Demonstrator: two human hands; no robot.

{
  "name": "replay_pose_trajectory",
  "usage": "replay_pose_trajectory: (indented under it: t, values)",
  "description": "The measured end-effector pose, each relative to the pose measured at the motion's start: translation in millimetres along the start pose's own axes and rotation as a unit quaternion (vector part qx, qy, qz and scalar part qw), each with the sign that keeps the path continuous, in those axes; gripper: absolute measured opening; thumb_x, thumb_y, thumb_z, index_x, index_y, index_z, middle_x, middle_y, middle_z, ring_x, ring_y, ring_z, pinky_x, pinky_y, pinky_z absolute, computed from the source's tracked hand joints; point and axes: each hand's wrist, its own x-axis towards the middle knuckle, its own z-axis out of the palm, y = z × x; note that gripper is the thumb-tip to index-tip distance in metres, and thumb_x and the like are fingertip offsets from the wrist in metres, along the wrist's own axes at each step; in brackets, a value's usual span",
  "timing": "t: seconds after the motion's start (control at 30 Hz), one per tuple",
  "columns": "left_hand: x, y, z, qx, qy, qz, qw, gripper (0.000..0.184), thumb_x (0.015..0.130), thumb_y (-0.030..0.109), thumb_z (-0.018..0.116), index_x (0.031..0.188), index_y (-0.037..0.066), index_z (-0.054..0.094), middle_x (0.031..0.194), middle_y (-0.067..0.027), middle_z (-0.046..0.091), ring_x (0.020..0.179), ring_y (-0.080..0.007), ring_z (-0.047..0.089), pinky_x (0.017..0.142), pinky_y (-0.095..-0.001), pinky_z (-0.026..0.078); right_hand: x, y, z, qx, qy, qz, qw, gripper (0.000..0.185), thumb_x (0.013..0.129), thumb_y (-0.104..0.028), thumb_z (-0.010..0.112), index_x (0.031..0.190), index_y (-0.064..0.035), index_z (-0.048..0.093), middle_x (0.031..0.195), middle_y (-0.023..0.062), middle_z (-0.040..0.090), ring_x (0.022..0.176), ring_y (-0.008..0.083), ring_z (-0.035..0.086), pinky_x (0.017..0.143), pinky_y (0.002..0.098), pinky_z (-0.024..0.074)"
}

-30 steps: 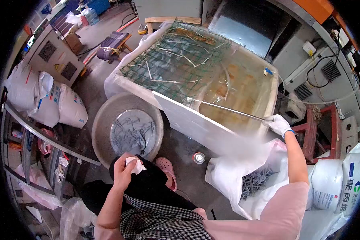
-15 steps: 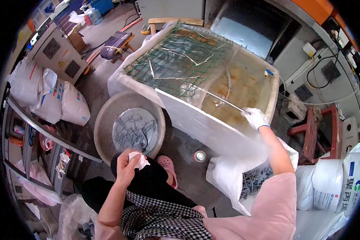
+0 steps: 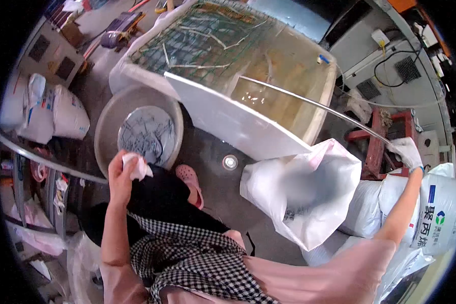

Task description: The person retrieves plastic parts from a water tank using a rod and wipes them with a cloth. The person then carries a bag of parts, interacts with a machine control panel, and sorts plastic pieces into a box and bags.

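My right hand (image 3: 405,151), in a white glove, grips the end of a long metal pole (image 3: 314,102) out at the right. The pole reaches left across the white water tank (image 3: 325,106), its far end over cloudy brownish water (image 3: 299,104); what is fixed there is hard to make out. Bare, my left hand (image 3: 119,177) is closed on a crumpled whitish-pink cloth (image 3: 139,168), in front of a round basin (image 3: 102,133). Grey slender pieces (image 3: 143,137) lie in the basin's liquid. Below the pole stands an open white sack (image 3: 268,190); a blurred patch hides most of its inside.
Green mesh (image 3: 207,43) with white strips covers the tank's left part. A white panel (image 3: 223,114) lines its near side. A small can (image 3: 230,162) stands on the floor. Full sacks (image 3: 425,218) are stacked at right beside a red frame (image 3: 375,121); a metal rack (image 3: 55,159) is at left.
My right hand has swung right, away from the tank, drawing the pole back from the mesh. The sack now shows more openly. My left hand still holds the cloth; the view has shifted.
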Motion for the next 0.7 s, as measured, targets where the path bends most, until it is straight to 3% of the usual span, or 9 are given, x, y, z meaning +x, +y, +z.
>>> replay_pose_trajectory:
  t: [0.07, 0.2, 0.27, 0.3, 0.33, 0.4, 0.43, 0.5, 0.7]
  values:
    - [4, -1, 0, -0.028, 0.013, -0.003, 1.0, 0.01, 0.095, 0.011, 0.055, 0.094, 0.002, 0.059, 0.084, -0.0051, 0.065, 0.076, -0.0115, 0.061, 0.07, -0.0247, 0.047, 7, 28, -10, -0.035, -0.01, 0.016, 0.999, 0.022, 0.081, -0.022, 0.069, 0.088, -0.0015, 0.072, 0.06, -0.004, 0.056, 0.045, 0.0065, 0.042, 0.041, 0.0251, 0.0291]
    - [7, 1, -11, -0.039, 0.0, -0.007, 0.999, 0.01, 0.095, 0.012, 0.056, 0.092, 0.003, 0.058, 0.084, -0.0045, 0.064, 0.075, -0.0109, 0.061, 0.069, -0.0247, 0.048, -3, 58, -27, 0.148, -0.083, 0.139, 0.976, 0.027, 0.086, -0.026, 0.068, 0.103, -0.0056, 0.07, 0.08, 0.0051, 0.068, 0.066, 0.018, 0.06, 0.07, 0.0344, 0.0542]
    - [8, 0, -13, -0.053, 0.01, -0.009, 0.998, 0.01, 0.095, 0.013, 0.057, 0.092, 0.003, 0.058, 0.085, -0.0041, 0.064, 0.075, -0.0104, 0.061, 0.068, -0.0244, 0.048, -15, 55, -42, 0.153, -0.069, 0.114, 0.979, 0.019, 0.083, -0.018, 0.072, 0.093, -0.0025, 0.069, 0.069, 0.0002, 0.058, 0.059, 0.008, 0.047, 0.06, 0.0302, 0.0513]
    - [9, 0, -13, -0.07, 0.012, -0.019, 0.997, 0.01, 0.095, 0.013, 0.057, 0.093, 0.003, 0.058, 0.085, -0.0038, 0.064, 0.075, -0.0099, 0.061, 0.068, -0.024, 0.048, -14, 59, -60, 0.072, -0.071, 0.148, 0.984, 0.023, 0.086, -0.017, 0.068, 0.101, -0.0001, 0.068, 0.083, 0.0072, 0.063, 0.072, 0.0138, 0.058, 0.063, 0.0279, 0.0497]
    - [11, 2, -15, -0.086, 0.014, -0.028, 0.996, 0.011, 0.095, 0.014, 0.057, 0.095, 0.003, 0.059, 0.086, -0.0034, 0.064, 0.074, -0.0093, 0.061, 0.067, -0.0236, 0.048, -29, 42, -48, 0.097, 0.003, 0.038, 0.995, 0.033, 0.082, -0.026, 0.074, 0.099, 0.0023, 0.072, 0.063, -0.0024, 0.057, 0.053, 0.0047, 0.044, 0.048, 0.0221, 0.0343]
    - [13, 1, -3, -0.14, 0.023, -0.058, 0.988, 0.013, 0.095, 0.014, 0.057, 0.101, 0.002, 0.06, 0.09, -0.0043, 0.065, 0.08, -0.0119, 0.064, 0.071, -0.0276, 0.052, -49, -12, -45, 0.108, 0.004, 0.124, 0.986, 0.028, 0.083, -0.026, 0.074, 0.096, -0.0026, 0.072, 0.05, -0.0047, 0.046, 0.038, 0.005, 0.035, 0.037, 0.0215, 0.0231]
    - [14, 2, 4, -0.164, 0.015, -0.076, 0.983, 0.015, 0.096, 0.014, 0.056, 0.104, 0.002, 0.06, 0.094, -0.0058, 0.066, 0.085, -0.0139, 0.065, 0.075, -0.0293, 0.053, -35, -6, -35, 0.152, -0.001, 0.071, 0.986, 0.022, 0.084, -0.017, 0.071, 0.099, -0.0003, 0.071, 0.056, -0.0045, 0.051, 0.041, 0.0044, 0.038, 0.039, 0.0202, 0.0261]
    - [19, -12, 13, -0.241, -0.027, -0.12, 0.963, 0.022, 0.096, 0.011, 0.054, 0.114, -0.001, 0.059, 0.102, -0.0088, 0.066, 0.09, -0.0171, 0.065, 0.081, -0.0319, 0.053, -3, -26, 23, 0.213, 0.055, 0.091, 0.971, 0.025, 0.081, -0.021, 0.075, 0.101, -0.0064, 0.071, 0.057, -0.0069, 0.046, 0.044, 0.006, 0.034, 0.042, 0.0243, 0.0335]
    - [23, -7, 44, -0.341, -0.079, -0.125, 0.928, 0.023, 0.098, 0.004, 0.046, 0.119, -0.001, 0.052, 0.112, -0.0123, 0.062, 0.105, -0.021, 0.062, 0.094, -0.0354, 0.051, 128, -21, 177, 0.032, 0.001, -0.16, 0.987, 0.03, 0.086, -0.02, 0.063, 0.109, -0.0006, 0.065, 0.079, 0.0059, 0.063, 0.071, 0.0147, 0.057, 0.062, 0.0298, 0.0454]
